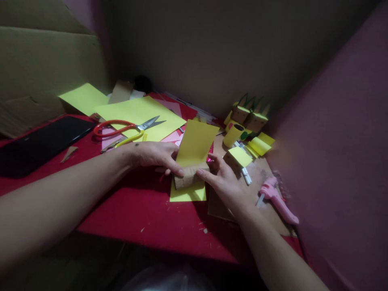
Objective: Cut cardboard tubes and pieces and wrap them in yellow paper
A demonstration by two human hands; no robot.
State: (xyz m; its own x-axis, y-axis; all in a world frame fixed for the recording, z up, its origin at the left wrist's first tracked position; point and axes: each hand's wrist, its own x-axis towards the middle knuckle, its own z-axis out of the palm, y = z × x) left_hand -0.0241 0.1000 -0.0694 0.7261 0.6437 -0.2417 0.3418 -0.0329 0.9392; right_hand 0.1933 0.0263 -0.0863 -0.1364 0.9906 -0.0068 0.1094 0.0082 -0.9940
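Observation:
A small brown cardboard piece (191,178), shaped like a low box or folded strip, lies across a strip of yellow paper (197,141). The paper rises behind the cardboard and shows again below it on the red cloth. My left hand (157,157) grips the cardboard's left end, thumb on its front face and fingers partly hidden behind the paper. At the right end, my right hand (222,176) presses its thumb on the cardboard, with the index finger bent near the paper's right edge. Both hands are closed on the same piece.
Red-and-yellow-handled scissors (130,130) rest on yellow sheets (163,117) at left, beside a black phone-like slab (45,141). At right, a pink glue gun (277,200) lies on a cardboard sheet (260,218), near yellow paper tubes (232,136) and small boxes (254,121). Walls stand behind and right.

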